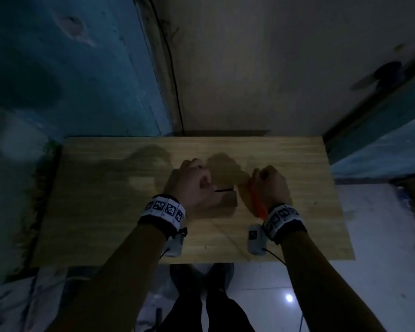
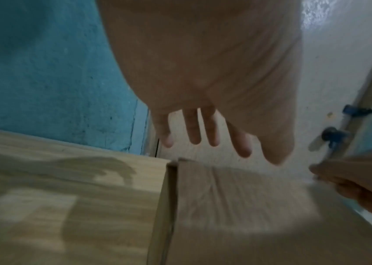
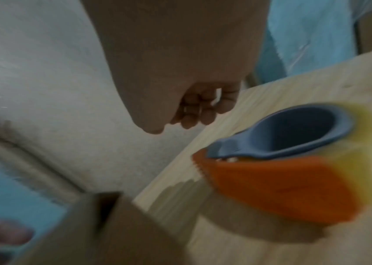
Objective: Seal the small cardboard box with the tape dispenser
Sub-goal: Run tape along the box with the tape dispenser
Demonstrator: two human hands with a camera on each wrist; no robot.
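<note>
Dim blue-painted wall on the left and pale plaster on the right back a light wooden tabletop (image 1: 106, 200), which carries the whole job.

Leftmost of the working pieces, the left hand (image 1: 194, 185) hovers over the small brown cardboard box (image 2: 237, 206). In the left wrist view its fingers (image 2: 194, 129) hang straight and loosely spread above the box's top, with a gap below their tips, so they hold nothing; I judge the hand is placed there to press the flaps flat and steady the box for taping. A dark slit (image 1: 224, 190) shows where the top flaps meet, so the seam looks unsealed (no tape strip is visible on it, though the blur leaves some doubt).

To the right, the right hand (image 1: 271, 185) has its fingers (image 3: 203, 111) curled, and the head view shows orange plastic running under its palm. The orange and blue tape dispenser (image 3: 282, 170), with its yellowish roll and serrated edge, sits just beside the box's right side, low over the tabletop. Whether the curled fingers actually clasp it is unclear: the right wrist view shows them apart from its body.
</note>
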